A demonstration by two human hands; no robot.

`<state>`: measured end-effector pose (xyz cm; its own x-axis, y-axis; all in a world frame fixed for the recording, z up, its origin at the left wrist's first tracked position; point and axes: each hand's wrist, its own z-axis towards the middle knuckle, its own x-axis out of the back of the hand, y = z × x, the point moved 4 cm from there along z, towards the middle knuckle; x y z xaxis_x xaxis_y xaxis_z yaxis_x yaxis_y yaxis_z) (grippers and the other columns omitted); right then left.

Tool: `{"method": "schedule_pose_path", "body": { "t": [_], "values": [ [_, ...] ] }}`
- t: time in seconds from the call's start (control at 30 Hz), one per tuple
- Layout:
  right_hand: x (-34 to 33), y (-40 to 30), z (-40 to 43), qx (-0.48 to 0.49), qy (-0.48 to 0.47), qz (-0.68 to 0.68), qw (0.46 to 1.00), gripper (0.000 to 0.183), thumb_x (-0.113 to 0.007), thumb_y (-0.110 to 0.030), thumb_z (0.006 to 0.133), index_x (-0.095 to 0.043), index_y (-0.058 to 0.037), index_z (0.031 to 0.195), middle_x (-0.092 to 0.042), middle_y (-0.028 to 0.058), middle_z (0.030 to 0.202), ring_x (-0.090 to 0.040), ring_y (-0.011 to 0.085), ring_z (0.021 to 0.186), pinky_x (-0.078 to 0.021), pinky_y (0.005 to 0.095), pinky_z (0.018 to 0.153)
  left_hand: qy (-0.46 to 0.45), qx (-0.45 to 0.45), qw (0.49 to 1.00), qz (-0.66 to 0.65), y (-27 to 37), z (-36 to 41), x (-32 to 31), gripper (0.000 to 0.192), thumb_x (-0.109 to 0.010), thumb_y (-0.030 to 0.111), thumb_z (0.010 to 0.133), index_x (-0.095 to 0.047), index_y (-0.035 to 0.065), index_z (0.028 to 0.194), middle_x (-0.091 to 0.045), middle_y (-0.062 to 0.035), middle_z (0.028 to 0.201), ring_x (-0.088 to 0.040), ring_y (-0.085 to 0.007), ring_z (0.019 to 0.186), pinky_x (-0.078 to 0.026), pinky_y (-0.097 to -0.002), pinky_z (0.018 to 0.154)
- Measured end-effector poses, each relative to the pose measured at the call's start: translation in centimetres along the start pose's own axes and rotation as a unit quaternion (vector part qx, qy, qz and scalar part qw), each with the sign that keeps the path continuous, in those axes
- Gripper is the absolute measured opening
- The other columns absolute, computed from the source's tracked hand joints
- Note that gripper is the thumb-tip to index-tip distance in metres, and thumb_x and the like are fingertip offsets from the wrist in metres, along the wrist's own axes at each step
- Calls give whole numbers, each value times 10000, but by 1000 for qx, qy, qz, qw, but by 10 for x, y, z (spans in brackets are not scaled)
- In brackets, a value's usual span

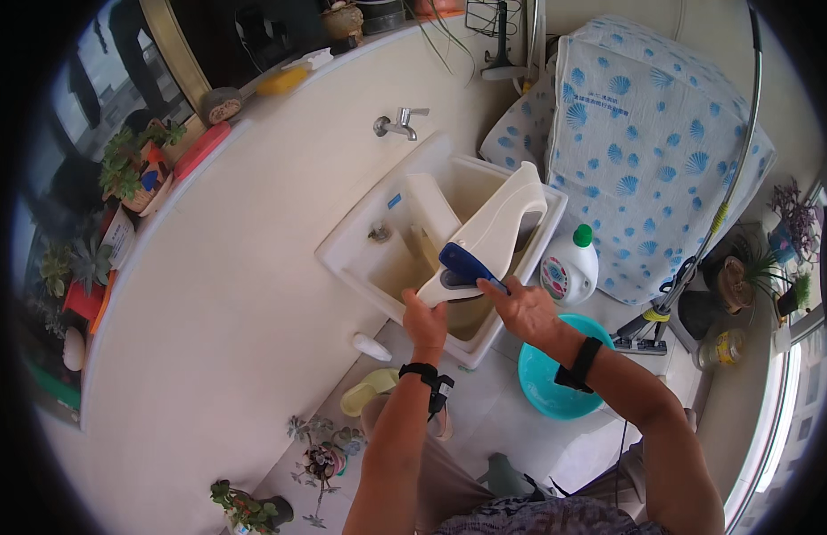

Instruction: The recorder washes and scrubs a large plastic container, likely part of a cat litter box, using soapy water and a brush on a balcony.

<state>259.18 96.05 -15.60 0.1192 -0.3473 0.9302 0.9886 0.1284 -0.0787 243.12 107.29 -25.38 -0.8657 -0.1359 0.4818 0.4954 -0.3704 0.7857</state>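
Observation:
My left hand (425, 321) grips the narrow lower end of a long cream plastic part (494, 231) with grey inlays, which lies slanted over a white laundry sink (480, 350). In my right hand (524, 311) is the handle of a dark blue brush (468, 262); its head rests against the cream part near my left hand, and its underside is hidden. A second cream piece (432, 204) stands inside the sink. Both wrists wear black bands. On the wall above the sink is a metal tap (401, 124).
Right of the sink stand a white detergent bottle with green cap (569, 267) and a turquoise basin (530, 388). Beyond are a mop (708, 247) and a shell-patterned cover (648, 154). Green slippers (368, 391) and potted succulents (326, 458) are on the floor at left.

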Motion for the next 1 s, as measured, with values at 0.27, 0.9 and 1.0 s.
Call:
{"method": "schedule_pose_path", "body": {
  "t": [0.27, 0.9, 1.0],
  "values": [
    [4, -9, -32, -27, 10, 47, 998, 527, -572, -60, 778, -491, -168, 1287, -560, 158, 808, -614, 304, 559, -506, 406, 471, 33, -27, 999, 2, 4, 1, -2, 466, -704, 180, 710, -432, 19, 1051, -622, -211, 821, -609, -428, 798, -479, -473, 676],
    [-63, 51, -256, -457, -19, 325, 828, 295, -571, -152, 804, -663, -74, 1073, -639, 246, 833, -625, 401, 788, -503, 431, 743, -217, -144, 874, 411, 159, 45, -66, 1066, -752, 329, 612, -139, 125, 1460, -328, -267, 1345, -304, -441, 1271, -251, -627, 1003],
    [-76, 49, -278, -482, -36, 323, 814, 297, -581, -166, 798, -666, -86, 1071, -644, 239, 844, -626, 393, 807, -503, 429, 763, -250, -87, 866, 425, 165, 61, -86, 1041, -707, 284, 617, -121, 138, 1465, -317, -273, 1346, -293, -450, 1268, -222, -663, 996]
  ]
}}
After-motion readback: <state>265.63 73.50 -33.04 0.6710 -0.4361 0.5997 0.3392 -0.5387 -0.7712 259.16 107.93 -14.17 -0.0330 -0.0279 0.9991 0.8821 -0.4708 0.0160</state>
